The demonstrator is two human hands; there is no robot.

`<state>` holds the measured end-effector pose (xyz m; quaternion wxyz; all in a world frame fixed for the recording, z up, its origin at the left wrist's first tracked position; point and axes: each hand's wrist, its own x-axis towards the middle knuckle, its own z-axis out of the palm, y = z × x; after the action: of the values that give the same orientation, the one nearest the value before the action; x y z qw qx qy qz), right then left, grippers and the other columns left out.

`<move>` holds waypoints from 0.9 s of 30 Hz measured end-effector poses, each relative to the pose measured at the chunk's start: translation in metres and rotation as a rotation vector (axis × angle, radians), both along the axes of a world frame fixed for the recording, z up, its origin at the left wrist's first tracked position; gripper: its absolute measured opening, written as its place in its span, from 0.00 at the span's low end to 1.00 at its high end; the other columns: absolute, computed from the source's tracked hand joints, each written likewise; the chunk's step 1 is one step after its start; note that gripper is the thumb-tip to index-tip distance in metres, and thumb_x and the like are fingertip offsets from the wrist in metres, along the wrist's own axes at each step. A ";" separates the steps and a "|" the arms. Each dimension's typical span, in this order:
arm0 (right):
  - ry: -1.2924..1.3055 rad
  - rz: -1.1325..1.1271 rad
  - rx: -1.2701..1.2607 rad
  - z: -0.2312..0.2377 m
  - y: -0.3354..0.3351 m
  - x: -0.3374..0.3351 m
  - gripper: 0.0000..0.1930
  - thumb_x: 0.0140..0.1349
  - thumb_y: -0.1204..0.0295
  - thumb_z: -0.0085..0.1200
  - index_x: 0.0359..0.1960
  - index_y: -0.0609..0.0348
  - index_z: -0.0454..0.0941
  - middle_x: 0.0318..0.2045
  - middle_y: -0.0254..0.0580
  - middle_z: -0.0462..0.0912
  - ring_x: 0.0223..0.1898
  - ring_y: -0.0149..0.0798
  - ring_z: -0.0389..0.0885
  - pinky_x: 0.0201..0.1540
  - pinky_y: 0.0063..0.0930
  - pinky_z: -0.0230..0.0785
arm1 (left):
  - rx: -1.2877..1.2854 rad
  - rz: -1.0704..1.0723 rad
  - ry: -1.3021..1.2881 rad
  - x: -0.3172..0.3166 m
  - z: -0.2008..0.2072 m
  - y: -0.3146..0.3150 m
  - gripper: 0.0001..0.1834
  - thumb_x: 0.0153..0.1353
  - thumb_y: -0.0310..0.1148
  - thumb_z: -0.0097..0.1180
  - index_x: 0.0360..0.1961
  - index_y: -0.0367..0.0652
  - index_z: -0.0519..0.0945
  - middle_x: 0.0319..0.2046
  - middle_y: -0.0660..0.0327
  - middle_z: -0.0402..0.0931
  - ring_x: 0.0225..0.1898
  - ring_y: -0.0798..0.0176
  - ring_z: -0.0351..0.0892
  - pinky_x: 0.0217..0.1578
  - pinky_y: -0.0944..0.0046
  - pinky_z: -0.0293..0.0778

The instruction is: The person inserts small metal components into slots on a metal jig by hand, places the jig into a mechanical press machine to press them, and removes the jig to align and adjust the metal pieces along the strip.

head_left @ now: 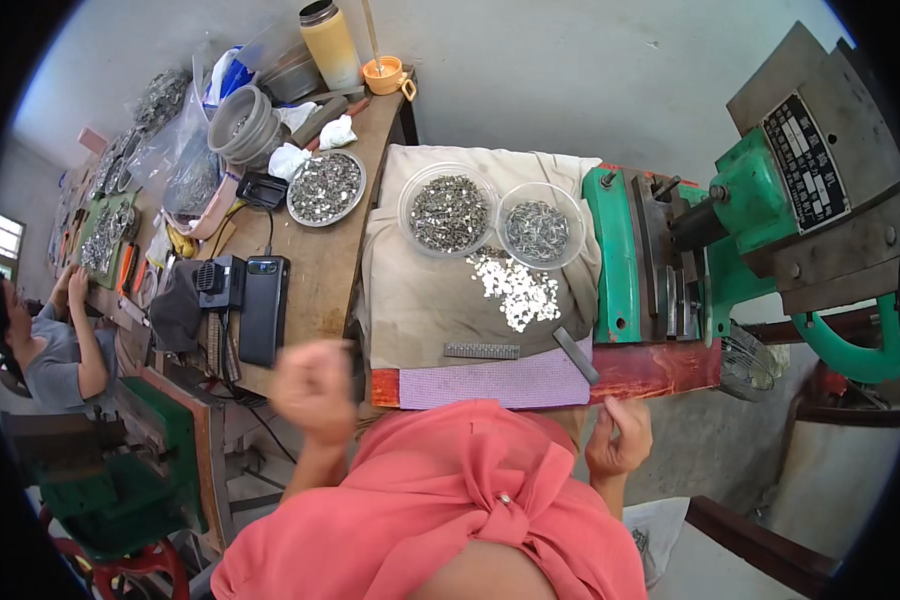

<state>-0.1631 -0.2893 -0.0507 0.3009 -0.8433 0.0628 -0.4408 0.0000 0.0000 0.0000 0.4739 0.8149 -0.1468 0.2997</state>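
My left hand (315, 392) is raised off the left side of the cloth-covered work table, blurred by motion, so its fingers cannot be read. At the front right edge of the table, my right hand (618, 436) has its fingers curled in; whatever they might hold is hidden. On the cloth (410, 300) stand two clear round tubs: one tub (450, 213) of small dark metal parts and one tub (539, 226) of thin silvery pins. In front of them lies a loose pile of small white pieces (522, 292). A short steel ruler (482, 351) and a flat grey metal bar (575, 355) lie nearer me.
A green hand press (618, 250) stands at the right. On the left bench are a bowl of metal parts (326, 188), a black power bank (264, 312), stacked grey bowls (242, 125) and a yellow bottle (330, 45). Another person (55, 350) works at the far left.
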 end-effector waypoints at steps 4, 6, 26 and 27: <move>0.039 0.067 -0.192 0.030 -0.038 0.046 0.10 0.55 0.84 0.61 0.39 0.64 0.82 0.30 0.45 0.81 0.29 0.45 0.79 0.33 0.35 0.72 | 0.096 -0.360 -0.191 -0.003 -0.012 -0.044 0.09 0.51 0.19 0.64 0.33 0.43 0.82 0.14 0.68 0.68 0.13 0.68 0.61 0.20 0.67 0.56; 0.042 0.017 -0.167 0.032 -0.023 0.062 0.09 0.59 0.85 0.58 0.41 0.66 0.82 0.32 0.46 0.82 0.31 0.43 0.79 0.34 0.31 0.71 | 0.023 -0.389 -0.036 0.005 -0.020 -0.031 0.08 0.50 0.20 0.66 0.31 0.43 0.82 0.13 0.69 0.68 0.12 0.68 0.62 0.20 0.66 0.56; 0.405 0.101 -0.093 0.007 -0.053 0.161 0.06 0.55 0.76 0.65 0.34 0.58 0.83 0.32 0.40 0.83 0.35 0.46 0.80 0.40 0.37 0.69 | 0.037 -0.459 0.387 0.010 -0.112 -0.043 0.04 0.54 0.23 0.66 0.30 0.42 0.83 0.13 0.66 0.70 0.15 0.66 0.67 0.24 0.65 0.63; 0.408 0.093 -0.094 0.006 -0.056 0.166 0.06 0.55 0.76 0.65 0.34 0.58 0.83 0.32 0.40 0.83 0.35 0.46 0.80 0.40 0.37 0.69 | 0.036 -0.466 0.389 0.011 -0.113 -0.044 0.04 0.54 0.23 0.66 0.30 0.42 0.83 0.13 0.66 0.70 0.15 0.66 0.67 0.24 0.65 0.63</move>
<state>0.0028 -0.3457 -0.0442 0.2624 -0.9301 0.0626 -0.2491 0.0110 -0.0436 -0.1134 0.5347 0.8096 -0.2414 0.0185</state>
